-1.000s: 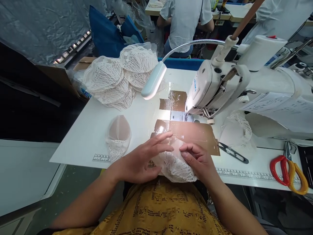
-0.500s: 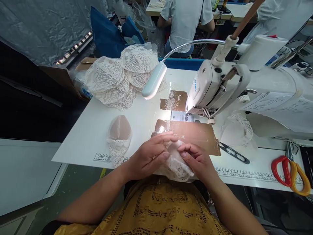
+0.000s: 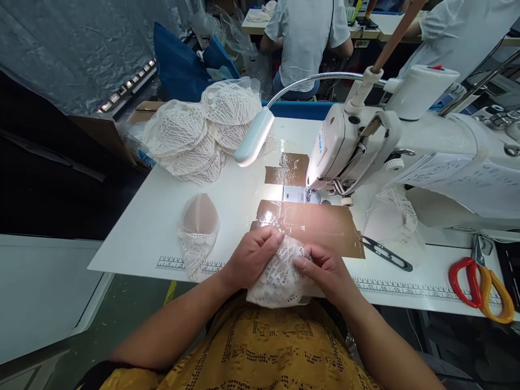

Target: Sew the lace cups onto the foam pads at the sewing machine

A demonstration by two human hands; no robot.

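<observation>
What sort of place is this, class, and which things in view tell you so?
Probably a garment workshop: a sewing machine stands on the table, white lace pieces are heaped to its left, and another person sits at a bench beyond.

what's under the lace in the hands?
Directly under the lace, nothing can be seen; it covers whatever is there. Past its top edge, brown tape shows. The ruler shows off to either side, with its middle stretch hidden.
</observation>
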